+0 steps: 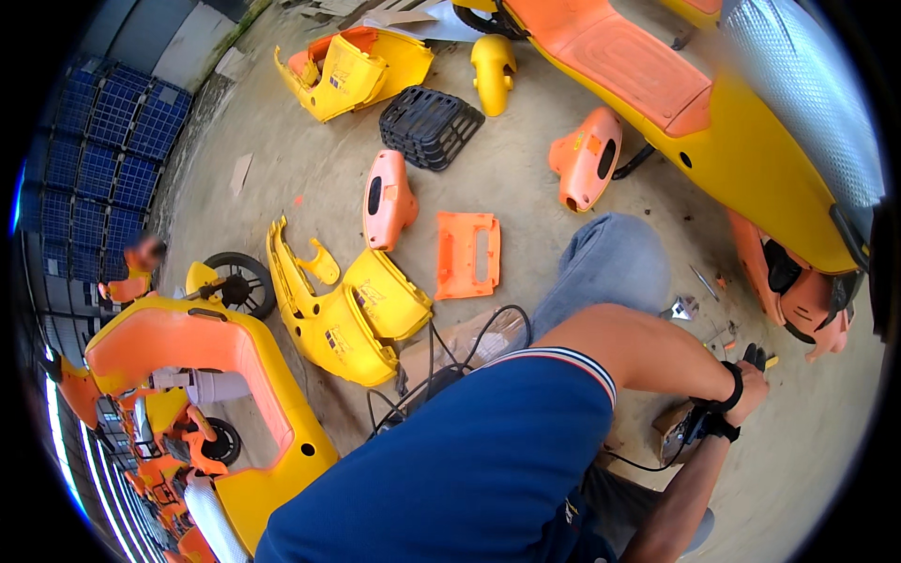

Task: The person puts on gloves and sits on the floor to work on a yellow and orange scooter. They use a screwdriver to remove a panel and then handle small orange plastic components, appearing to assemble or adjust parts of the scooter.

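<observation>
My left hand [748,392] is closed, low at the right, beyond a black wrist strap. A small dark object with a yellow end [756,357] shows at its fingers; its kind is unclear. My right forearm [678,502] comes up from below to the same place, a black device [699,424] strapped at its wrist. The right hand's fingers are hidden. Close by, a small cardboard box [670,432] sits on the floor. An adjustable wrench [683,308] and a thin metal tool [703,281] lie past my left forearm, among small loose bits.
A yellow and orange scooter body [741,155] overhangs at upper right; another [282,427] stands at left. Between them lie yellow panels [343,328], an orange frame [453,255], orange covers [386,202] and a black crate [431,127]. Black cables [434,371] loop beside my torso.
</observation>
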A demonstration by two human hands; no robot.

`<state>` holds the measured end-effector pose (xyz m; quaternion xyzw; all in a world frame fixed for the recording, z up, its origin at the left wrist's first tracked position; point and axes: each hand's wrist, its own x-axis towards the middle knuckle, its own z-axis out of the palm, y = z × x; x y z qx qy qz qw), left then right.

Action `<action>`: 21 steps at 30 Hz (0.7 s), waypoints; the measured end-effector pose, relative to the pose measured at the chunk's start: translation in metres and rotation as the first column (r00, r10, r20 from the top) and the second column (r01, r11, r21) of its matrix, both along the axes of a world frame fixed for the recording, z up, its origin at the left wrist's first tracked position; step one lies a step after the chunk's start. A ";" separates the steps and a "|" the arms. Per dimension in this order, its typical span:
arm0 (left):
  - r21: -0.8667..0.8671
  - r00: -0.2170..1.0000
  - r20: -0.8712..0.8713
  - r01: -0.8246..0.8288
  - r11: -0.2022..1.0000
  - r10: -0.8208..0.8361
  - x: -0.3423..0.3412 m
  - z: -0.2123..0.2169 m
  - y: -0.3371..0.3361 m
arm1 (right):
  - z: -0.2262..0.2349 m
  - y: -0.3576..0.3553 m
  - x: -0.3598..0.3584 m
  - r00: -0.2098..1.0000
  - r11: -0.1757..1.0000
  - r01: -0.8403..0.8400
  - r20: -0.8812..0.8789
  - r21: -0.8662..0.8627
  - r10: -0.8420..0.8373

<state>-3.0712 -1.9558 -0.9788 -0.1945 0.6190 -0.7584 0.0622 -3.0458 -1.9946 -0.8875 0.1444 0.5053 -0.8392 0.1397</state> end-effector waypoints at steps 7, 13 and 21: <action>-0.474 0.911 0.118 -0.297 0.829 0.394 -0.014 -0.075 0.063 | 0.002 -0.002 0.000 0.999 0.999 -0.034 0.022 0.024 0.033; -0.237 0.720 0.692 0.168 0.957 0.045 0.020 -0.010 0.001 | 0.003 0.001 0.002 0.999 0.998 -0.040 0.031 0.044 0.038; 0.534 0.816 -0.528 0.103 -0.839 -0.236 0.048 0.073 -0.063 | 0.030 0.011 0.011 1.000 0.998 -0.031 0.000 0.063 0.031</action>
